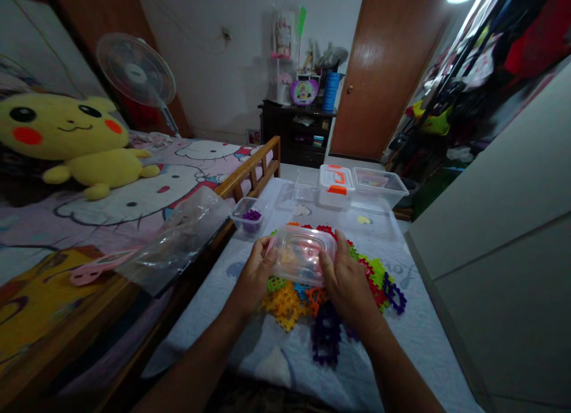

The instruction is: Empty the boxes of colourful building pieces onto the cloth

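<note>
A clear plastic container (303,255) is held level between my two hands, above a pile of colourful interlocking pieces (285,306). My left hand (259,270) grips its left end, thumb on top. At its right end, my right hand (345,276) has the thumb on the top and the fingers along the side. Reddish and orange colours show through the clear plastic; whether anything is inside, I cannot tell. Dark purple pieces (326,335) lie at the near side of the pile. A small clear tub (247,213) with purple pieces stands behind my left hand.
At the table's far end stand a lidded box with orange latches (336,187) and a clear open bin (379,187). A wooden bed rail (250,166) borders the left side, with a plastic bag (178,240) beside it. White cabinet doors (499,222) rise on the right.
</note>
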### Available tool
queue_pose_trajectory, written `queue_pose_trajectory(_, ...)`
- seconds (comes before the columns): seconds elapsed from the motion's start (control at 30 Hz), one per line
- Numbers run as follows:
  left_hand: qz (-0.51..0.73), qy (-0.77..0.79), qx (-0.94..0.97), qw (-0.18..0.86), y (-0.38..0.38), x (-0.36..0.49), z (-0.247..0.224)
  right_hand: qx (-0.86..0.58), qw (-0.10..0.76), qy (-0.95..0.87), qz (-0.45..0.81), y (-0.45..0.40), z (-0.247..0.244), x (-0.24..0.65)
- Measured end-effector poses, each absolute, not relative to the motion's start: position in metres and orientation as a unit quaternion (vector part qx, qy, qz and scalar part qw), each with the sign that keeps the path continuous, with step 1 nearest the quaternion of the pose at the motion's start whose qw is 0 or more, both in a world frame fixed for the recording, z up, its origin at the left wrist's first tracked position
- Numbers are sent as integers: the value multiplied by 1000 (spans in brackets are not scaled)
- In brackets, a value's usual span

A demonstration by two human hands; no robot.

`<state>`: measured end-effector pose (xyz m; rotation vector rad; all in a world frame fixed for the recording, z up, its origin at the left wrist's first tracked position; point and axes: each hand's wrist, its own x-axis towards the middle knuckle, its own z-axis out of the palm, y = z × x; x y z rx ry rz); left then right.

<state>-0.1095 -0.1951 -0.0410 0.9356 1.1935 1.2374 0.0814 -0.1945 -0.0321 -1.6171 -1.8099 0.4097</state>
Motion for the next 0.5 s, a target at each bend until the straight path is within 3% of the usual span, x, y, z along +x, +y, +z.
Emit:
queue_pose_trajectory(0.27, 400, 468, 384, 688, -127, -144, -4, -583, 401, -668, 230, -109, 2, 90)
queue_pose_trajectory(0.37, 413, 466, 361, 694, -98, -147, 2, -563, 423, -651, 285, -62, 2, 83)
queue_pose_trajectory(0.5, 484, 492, 241, 682, -50, -144, 8, -529, 498, -513, 458, -13, -5, 71)
